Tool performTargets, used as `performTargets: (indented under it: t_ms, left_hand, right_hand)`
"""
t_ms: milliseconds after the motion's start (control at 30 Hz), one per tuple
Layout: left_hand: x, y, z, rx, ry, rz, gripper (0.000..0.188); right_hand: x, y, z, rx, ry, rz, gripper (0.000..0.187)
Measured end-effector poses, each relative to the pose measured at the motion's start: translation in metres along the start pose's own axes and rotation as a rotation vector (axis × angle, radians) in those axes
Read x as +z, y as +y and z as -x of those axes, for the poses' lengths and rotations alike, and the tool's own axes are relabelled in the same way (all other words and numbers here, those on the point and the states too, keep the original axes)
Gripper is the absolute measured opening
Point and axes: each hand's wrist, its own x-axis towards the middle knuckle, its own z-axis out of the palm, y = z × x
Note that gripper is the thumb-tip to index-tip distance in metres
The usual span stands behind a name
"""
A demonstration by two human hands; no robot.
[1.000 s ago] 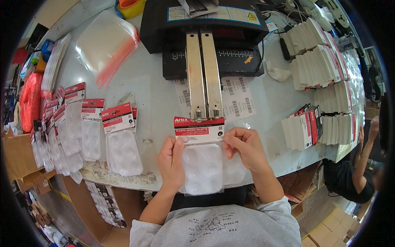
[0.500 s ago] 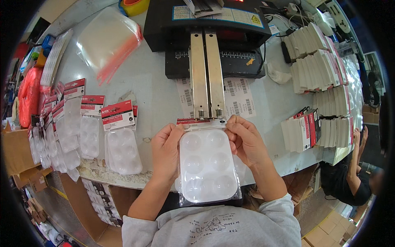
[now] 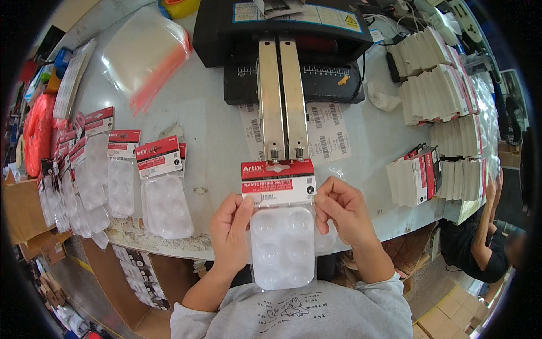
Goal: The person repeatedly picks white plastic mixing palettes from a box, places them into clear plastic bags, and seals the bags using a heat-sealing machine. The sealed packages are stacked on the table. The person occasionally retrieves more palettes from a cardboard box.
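Observation:
I hold a clear plastic palette pack with a red and white header card between both hands, just in front of the table edge. My left hand grips its left side and my right hand grips its right side near the card. The card's top lies just below the two metal rails of a black machine. The palette has several round wells and faces me.
Finished palette packs lie in a row at the left of the grey table. Stacks of folded cards fill the right side. Clear bags with red strips lie at far left. Another person sits at the right.
The pack was flipped, showing its back half a second ago, and now faces me with the header card on top, held slightly nearer the rails.

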Motion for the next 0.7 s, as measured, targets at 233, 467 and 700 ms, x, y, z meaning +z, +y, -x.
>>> performTargets:
  t_ms: [233,467,700]
  left_hand:
    - [0.012,-0.013,-0.032,0.021,0.126,-0.13,0.031]
    - [0.011,-0.016,-0.047,0.146,0.067,-0.057,0.031]
    - [-0.044,0.009,-0.036,-0.042,0.26,-0.523,0.021]
  right_hand:
    - [0.0,0.002,-0.033,-0.054,0.161,0.069,0.011]
    - [-0.008,0.015,-0.044,-0.088,0.175,0.109,0.01]
    - [-0.036,-0.046,-0.005,-0.536,0.845,0.685,0.015]
